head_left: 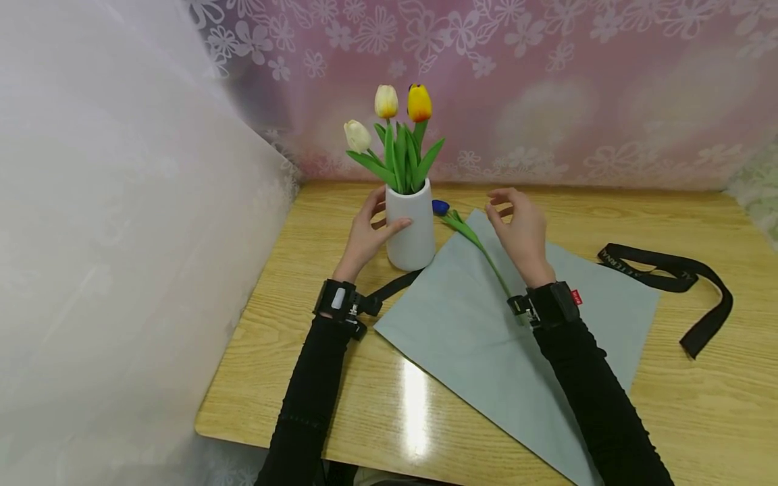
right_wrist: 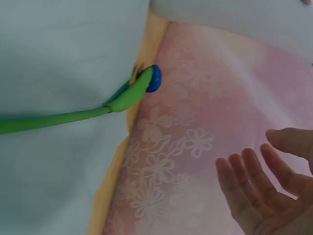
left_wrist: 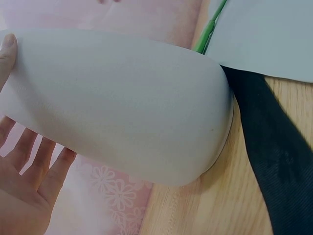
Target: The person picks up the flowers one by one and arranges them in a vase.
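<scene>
A white vase stands on the table with two cream tulips and a yellow-orange tulip upright in it. My left hand holds the vase's left side near the top, thumb across the front and fingers behind. In the left wrist view the vase lies between thumb and fingers. One blue tulip rests on a grey-green sheet, its bloom past the sheet's edge beside the vase. Above the sheet's far part, my right hand is raised with loosely bent fingers, holding nothing.
A black ribbon with lettering lies looped at the right of the wooden table. More black ribbon runs out from under the sheet near the vase's base. A pink flowered curtain hangs behind, and white fabric borders the left.
</scene>
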Demonstrator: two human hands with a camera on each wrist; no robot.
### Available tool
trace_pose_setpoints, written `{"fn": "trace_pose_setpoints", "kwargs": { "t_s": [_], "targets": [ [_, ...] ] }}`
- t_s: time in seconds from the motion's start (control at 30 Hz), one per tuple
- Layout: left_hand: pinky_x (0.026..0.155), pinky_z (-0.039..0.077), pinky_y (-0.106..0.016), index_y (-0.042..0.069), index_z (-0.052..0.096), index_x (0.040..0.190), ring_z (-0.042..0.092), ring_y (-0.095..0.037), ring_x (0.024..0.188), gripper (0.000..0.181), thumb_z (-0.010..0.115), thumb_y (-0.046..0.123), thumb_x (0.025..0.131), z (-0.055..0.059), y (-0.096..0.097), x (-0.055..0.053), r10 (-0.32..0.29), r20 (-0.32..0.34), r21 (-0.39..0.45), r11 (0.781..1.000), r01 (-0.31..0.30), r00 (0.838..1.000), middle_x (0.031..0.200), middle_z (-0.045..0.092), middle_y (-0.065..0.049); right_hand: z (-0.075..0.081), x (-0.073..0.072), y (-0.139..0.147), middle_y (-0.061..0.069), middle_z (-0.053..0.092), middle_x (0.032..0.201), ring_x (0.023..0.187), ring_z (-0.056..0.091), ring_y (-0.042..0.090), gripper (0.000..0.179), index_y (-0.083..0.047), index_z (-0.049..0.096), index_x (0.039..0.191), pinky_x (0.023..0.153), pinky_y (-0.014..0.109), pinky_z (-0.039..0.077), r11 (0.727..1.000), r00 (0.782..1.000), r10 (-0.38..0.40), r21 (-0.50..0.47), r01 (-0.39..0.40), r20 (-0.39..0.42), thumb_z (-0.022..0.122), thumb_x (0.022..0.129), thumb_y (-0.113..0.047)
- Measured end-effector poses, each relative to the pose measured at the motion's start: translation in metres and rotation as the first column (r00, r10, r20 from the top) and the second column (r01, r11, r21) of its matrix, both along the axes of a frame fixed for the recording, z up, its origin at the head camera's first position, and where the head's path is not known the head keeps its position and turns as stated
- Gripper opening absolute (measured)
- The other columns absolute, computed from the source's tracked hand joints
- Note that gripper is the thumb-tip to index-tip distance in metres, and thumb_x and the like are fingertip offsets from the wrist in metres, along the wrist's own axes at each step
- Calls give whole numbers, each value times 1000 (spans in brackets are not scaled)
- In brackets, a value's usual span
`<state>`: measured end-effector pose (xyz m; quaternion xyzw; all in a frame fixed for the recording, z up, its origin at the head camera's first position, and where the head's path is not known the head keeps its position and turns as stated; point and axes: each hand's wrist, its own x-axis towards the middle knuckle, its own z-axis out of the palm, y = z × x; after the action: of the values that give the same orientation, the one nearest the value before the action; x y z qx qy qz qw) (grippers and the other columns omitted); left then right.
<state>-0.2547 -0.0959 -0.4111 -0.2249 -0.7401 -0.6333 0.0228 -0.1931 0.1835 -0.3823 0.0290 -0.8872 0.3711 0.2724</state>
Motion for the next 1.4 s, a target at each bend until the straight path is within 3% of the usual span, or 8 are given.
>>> {"fn": "trace_pose_setpoints", "kwargs": {
  "t_s": [0.2, 0.4, 0.53, 0.7, 0.8, 0.9, 1.4],
  "targets": [
    [107, 48, -47, 27, 45, 151, 50, -23, 133, 69, 78, 26, 91, -2, 0, -2, 1, 10, -12, 1000, -1, 1000, 148, 51, 0, -13, 2, 6, 21, 68, 109, 92, 65, 40, 30, -2, 65, 127, 73, 50, 52, 994, 976, -13, 108, -11, 217, 65, 100, -15],
    [107, 48, -46, 28, 44, 152, 50, -22, 133, 70, 78, 27, 91, -1, -1, -1, -4, 11, -2, 1000, 4, 1000, 148, 51, 0, -22, 2, 13, 21, 70, 109, 76, 63, 33, 33, 0, 65, 128, 55, 37, 41, 975, 918, -15, 211, -75, 396, 67, 99, -17],
    [107, 48, -46, 28, 44, 152, 50, -23, 133, 70, 78, 26, 91, 0, -1, 0, -4, 9, -3, 1000, 4, 1000, 148, 51, 0, -27, 5, 15, 21, 69, 110, 67, 57, 29, 36, 0, 64, 130, 51, 34, 32, 968, 876, -9, 223, -113, 481, 67, 99, -18],
    [107, 48, -46, 29, 44, 152, 50, -22, 133, 69, 78, 24, 92, -1, -1, 1, -2, 4, -3, 1000, 2, 1000, 147, 51, 1, -37, 3, 18, 21, 70, 107, 72, 61, 28, 37, 0, 64, 129, 55, 34, 43, 962, 830, -24, 239, -133, 557, 69, 98, -19],
    [106, 48, -45, 28, 44, 152, 50, -22, 132, 69, 78, 23, 92, 0, -1, 1, -6, 2, 3, 1000, 6, 1000, 147, 51, 0, -40, 2, 18, 22, 69, 106, 68, 64, 26, 38, 1, 64, 129, 55, 33, 49, 961, 796, -17, 229, -154, 605, 70, 97, -18],
    [107, 48, -45, 27, 44, 152, 50, -22, 133, 69, 78, 21, 92, 1, -1, 1, -9, 5, 5, 1000, 9, 1000, 147, 51, -1, -39, 3, 17, 23, 69, 106, 62, 63, 22, 38, 2, 63, 129, 53, 32, 50, 965, 776, 2, 203, -168, 631, 71, 96, -16],
    [106, 48, -45, 32, 44, 151, 50, -19, 132, 69, 78, 33, 91, -3, -1, 0, -7, -3, -3, 1000, 7, 1000, 146, 51, 2, -40, 4, 20, 23, 67, 103, 60, 65, 23, 27, 3, 66, 118, 55, 32, 53, 969, 738, 40, 155, -194, 673, 72, 93, -6]
  ]
}}
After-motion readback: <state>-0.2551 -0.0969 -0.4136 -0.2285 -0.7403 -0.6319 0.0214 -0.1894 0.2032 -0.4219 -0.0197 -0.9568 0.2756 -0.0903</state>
